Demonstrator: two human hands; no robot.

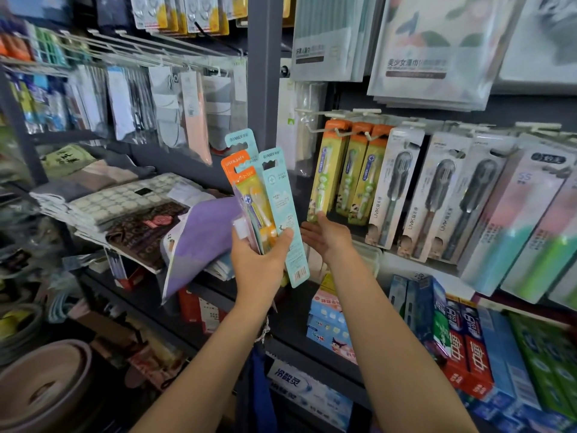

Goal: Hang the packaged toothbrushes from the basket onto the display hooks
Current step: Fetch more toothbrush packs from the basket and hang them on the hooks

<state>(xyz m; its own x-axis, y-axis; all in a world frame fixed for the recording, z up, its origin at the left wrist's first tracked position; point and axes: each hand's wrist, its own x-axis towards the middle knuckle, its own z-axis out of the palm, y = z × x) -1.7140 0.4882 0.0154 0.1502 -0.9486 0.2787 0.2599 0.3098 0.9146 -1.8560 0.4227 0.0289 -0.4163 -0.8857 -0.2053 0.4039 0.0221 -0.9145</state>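
glossy card toothbrush packs point(268, 195) fanned in left hand point(260, 260), right hand point(324, 234) flat.

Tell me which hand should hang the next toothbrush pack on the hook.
Probably the right hand: it is open, empty, and just below the orange packs hanging on the hook. The left hand grips the fan of toothbrush packs.

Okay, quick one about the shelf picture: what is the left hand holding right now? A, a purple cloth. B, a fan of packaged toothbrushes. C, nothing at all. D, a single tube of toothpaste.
B: the left hand grips several packaged toothbrushes, orange and light blue cards fanned upward, while the right hand is open under the hanging yellow packs.
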